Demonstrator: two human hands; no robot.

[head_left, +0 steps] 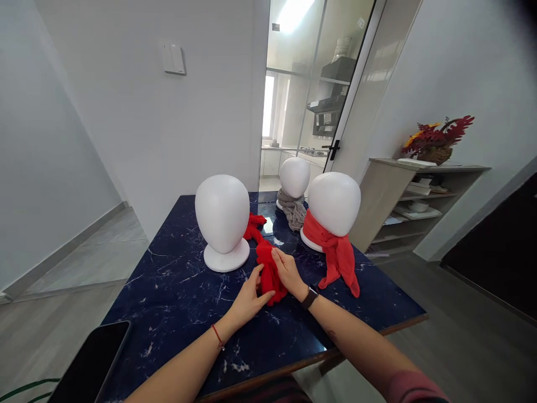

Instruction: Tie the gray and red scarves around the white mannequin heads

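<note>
A bright red scarf (265, 254) lies bunched on the table, trailing back behind a bare white mannequin head (222, 212). My right hand (289, 272) pinches its near part from the right, thumb and fingers closed on the cloth. From the left, my left hand (250, 299) grips the bunched near end between thumb and fingers. To the right stands a second white mannequin head (334, 202) with a coral-red scarf (338, 252) knotted around its neck, both ends hanging onto the table. Farther back, a third mannequin head (295, 176) wears a grey scarf (291, 207).
All this stands on a dark blue marble-patterned table (176, 296). A black phone-like device (92, 364) juts in at lower left. Behind the table is a glass door (293, 101). At right, a shelf unit (390, 196) carries a basket of artificial leaves (436, 148).
</note>
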